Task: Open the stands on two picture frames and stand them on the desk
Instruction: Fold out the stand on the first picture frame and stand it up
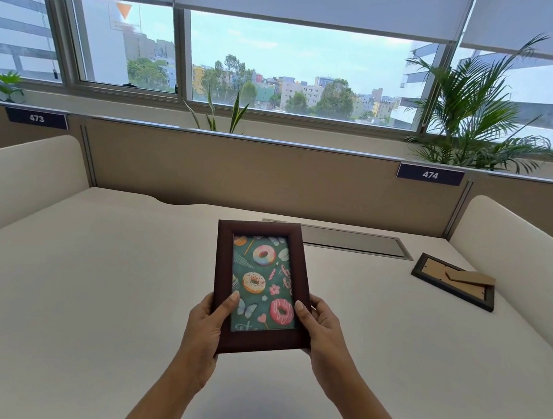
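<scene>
Above the white desk [95, 277], the left hand [206, 323] and right hand [319, 330] grip the brown donut-print frame [261, 288] by its lower edges; its stand is hidden. Loosening the pinch to reach behind could drop it. Far right, the black frame [454, 286] lies face-down.

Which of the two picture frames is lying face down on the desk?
The black frame at the right, with its cardboard back and stand facing up. The brown frame with the donut picture is held above the desk by the left hand and the right hand.
</scene>
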`<action>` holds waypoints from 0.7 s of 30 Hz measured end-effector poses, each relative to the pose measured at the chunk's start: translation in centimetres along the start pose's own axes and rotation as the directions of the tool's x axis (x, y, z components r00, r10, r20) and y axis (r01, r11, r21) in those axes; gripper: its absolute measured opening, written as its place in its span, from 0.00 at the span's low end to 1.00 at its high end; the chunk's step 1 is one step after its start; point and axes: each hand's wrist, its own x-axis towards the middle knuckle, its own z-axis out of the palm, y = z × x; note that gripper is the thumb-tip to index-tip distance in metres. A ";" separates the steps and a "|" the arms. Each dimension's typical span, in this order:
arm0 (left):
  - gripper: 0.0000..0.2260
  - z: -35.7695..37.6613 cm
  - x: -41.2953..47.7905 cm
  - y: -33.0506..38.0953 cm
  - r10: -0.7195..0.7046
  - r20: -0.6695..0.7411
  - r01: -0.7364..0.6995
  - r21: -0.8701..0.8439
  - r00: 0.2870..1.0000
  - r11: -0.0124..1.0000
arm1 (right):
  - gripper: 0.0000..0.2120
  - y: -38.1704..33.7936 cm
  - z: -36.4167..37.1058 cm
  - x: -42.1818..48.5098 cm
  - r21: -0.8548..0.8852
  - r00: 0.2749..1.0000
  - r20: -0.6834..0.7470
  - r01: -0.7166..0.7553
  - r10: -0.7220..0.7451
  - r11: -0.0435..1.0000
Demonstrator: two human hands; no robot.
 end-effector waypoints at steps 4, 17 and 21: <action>0.21 1.1 -0.4 0.2 0.142 -0.060 -0.113 0.339 0.988 0.934 | 0.12 -0.1 0.2 -0.2 0.030 0.995 -0.079 0.063 -0.061 0.998; 0.30 4.0 -1.5 -0.3 0.124 0.127 -0.172 0.519 0.984 0.837 | 0.13 0.8 2.7 -1.4 -0.593 0.828 0.020 0.461 -0.560 0.660; 0.26 4.4 -1.3 0.2 0.105 0.133 -0.147 0.369 0.986 0.918 | 0.10 1.3 3.5 -0.9 -0.711 0.746 0.130 0.529 -0.653 0.463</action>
